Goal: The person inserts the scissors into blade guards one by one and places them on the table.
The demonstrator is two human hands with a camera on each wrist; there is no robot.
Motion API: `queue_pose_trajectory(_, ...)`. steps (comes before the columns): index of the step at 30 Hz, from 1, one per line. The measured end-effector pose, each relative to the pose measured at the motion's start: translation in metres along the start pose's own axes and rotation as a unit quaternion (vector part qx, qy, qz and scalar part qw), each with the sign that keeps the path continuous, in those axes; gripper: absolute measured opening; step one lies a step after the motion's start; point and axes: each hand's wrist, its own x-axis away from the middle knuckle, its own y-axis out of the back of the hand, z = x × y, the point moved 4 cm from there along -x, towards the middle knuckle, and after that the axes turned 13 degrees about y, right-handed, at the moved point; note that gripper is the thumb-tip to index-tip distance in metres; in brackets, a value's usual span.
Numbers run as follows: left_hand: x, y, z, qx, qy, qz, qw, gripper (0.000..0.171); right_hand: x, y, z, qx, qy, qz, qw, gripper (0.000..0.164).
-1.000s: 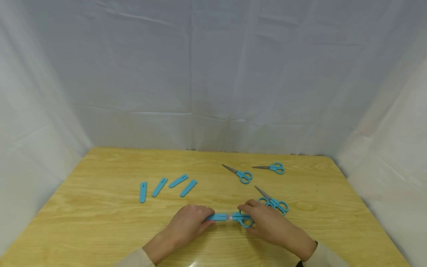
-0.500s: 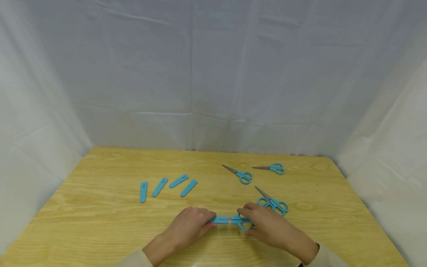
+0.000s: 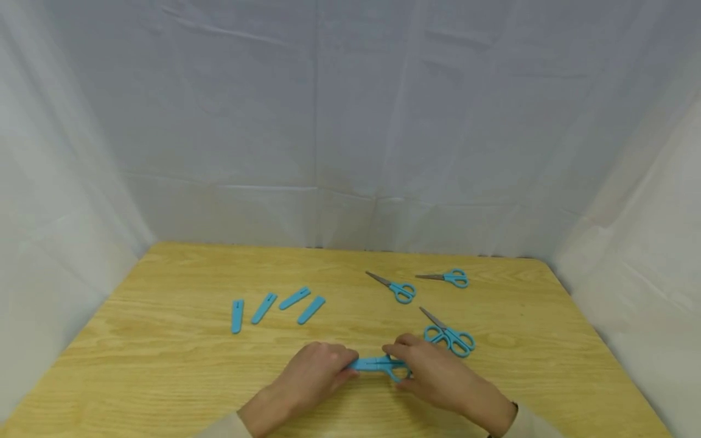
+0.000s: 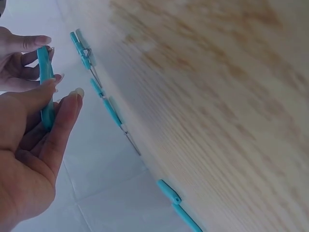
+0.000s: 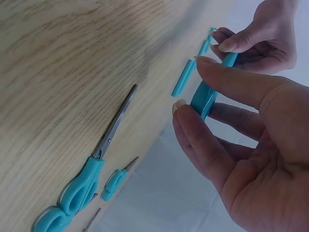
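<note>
In the head view, a light-blue blade cover and a pair of blue-handled scissors lie in one line between the two hands, the blades hidden inside the cover. My left hand pinches the cover's far-left end between thumb and fingers. My right hand grips the scissors by the finger loops. Both wrist views show the pair held up off the wooden table. Just beyond the right hand lie blue scissors with grey blades; an extra loop there may belong to another pair.
Several loose blue covers lie at centre left of the table. Farther back on the right rest two more scissors, one angled and one nearly sideways. White sheeting hangs behind and at both sides.
The scissors and cover have come together: the strip of blade between handle and cover has disappeared. My hands are slightly closer and a little nearer the front edge.
</note>
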Motion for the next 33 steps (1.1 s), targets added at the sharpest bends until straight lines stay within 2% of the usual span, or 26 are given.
queue_pose_trajectory(12, -0.003, -0.003, 0.000, 0.018, 0.022, 0.002, 0.9996, 0.010, -0.002, -0.001, -0.003, -0.004, -0.023, -0.067, 0.998, 0.030)
queue_pose_trajectory(17, -0.004, -0.005, -0.001, 0.015, 0.023, -0.008, 0.9996, 0.013, -0.002, -0.003, -0.005, 0.005, -0.026, -0.076, 0.997, 0.028)
queue_pose_trajectory(21, -0.005, -0.006, 0.001, -0.011, 0.025, -0.028, 0.9992, 0.028, -0.001, -0.002, -0.008, 0.016, -0.029, -0.085, 0.996, 0.028)
queue_pose_trajectory(26, -0.004, -0.002, 0.008, -0.047, 0.047, -0.034, 0.9972, 0.053, 0.005, 0.002, -0.017, 0.016, -0.052, -0.103, 0.993, 0.030)
queue_pose_trajectory(29, -0.003, 0.001, 0.013, -0.055, 0.054, -0.036, 0.9963, 0.057, 0.012, 0.006, -0.026, 0.013, -0.076, -0.108, 0.991, 0.030)
queue_pose_trajectory(33, -0.003, 0.004, 0.019, -0.071, 0.049, -0.046, 0.9952, 0.055, 0.022, 0.013, -0.041, 0.015, -0.115, -0.115, 0.987, 0.028)
